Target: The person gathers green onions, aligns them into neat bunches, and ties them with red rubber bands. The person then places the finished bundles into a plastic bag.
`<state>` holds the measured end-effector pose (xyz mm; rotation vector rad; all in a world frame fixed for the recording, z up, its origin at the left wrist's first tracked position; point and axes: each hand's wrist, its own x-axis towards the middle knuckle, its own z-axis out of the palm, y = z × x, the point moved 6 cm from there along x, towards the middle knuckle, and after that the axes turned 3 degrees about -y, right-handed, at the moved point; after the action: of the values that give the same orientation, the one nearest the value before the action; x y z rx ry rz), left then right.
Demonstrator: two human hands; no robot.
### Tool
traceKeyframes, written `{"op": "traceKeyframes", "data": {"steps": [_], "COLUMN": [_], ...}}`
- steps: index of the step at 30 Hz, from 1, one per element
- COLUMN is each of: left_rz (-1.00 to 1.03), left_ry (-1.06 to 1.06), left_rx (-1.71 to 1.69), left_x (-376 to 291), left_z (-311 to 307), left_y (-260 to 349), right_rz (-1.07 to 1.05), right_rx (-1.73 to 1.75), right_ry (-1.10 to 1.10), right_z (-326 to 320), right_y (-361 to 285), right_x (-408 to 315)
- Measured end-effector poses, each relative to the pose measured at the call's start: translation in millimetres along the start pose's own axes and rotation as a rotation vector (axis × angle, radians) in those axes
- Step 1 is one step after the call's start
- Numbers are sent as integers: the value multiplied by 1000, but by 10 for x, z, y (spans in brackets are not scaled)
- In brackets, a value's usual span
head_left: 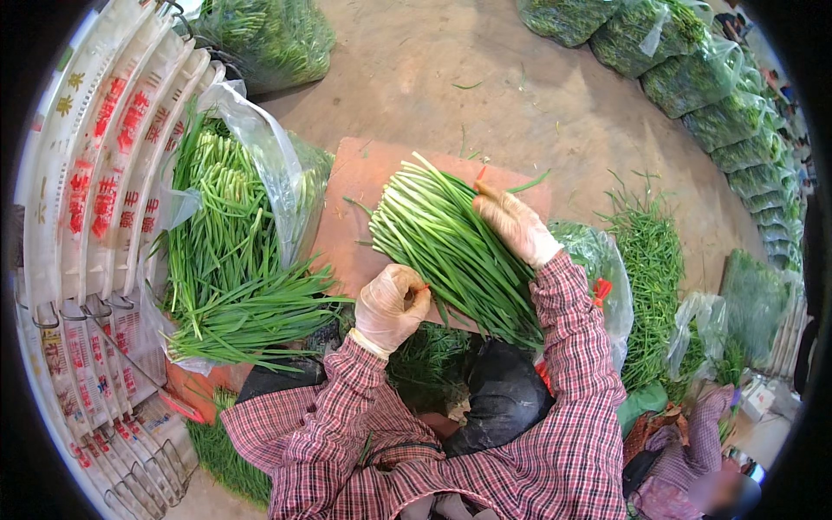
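A thick bunch of green garlic chives (455,250) lies slantwise on a reddish board (351,195), its pale cut ends toward the upper left. At its lower left edge, my gloved left hand (393,302) is curled, a small bit of red tie (426,286) showing between thumb and forefinger. My gloved right hand (513,221) lies along the upper right side of the bunch, fingers close together, with a red tie end (481,172) sticking out at the fingertips. Whether the two red bits join beneath the bunch is hidden.
An open plastic bag of chives (221,214) stands left, beside stacked white crates (97,169). Loose chives (650,292) lie on the floor at right. Filled bags (695,75) line the upper right; another bag (266,45) stands upper left. A co-worker (682,455) is at lower right.
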<state>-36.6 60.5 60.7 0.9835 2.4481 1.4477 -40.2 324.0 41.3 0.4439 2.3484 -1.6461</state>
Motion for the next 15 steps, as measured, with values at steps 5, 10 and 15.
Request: {"op": "traceKeyframes", "data": {"steps": [5,10,15], "left_rz": [-66,86,-146], "left_ry": [-9,-10,79], "left_rx": [63,-104,-311], "left_x": [-107,-152,180], "left_z": [-157,-49,129], "left_y": [-57,18,-151], "right_rz": [218,324,347], "right_rx": [-260,-315,-384], "right_ry": [230,202,187], "right_z": [-232,-173,-51], "right_y": [560,527,600], "right_x": [413,688,806]}}
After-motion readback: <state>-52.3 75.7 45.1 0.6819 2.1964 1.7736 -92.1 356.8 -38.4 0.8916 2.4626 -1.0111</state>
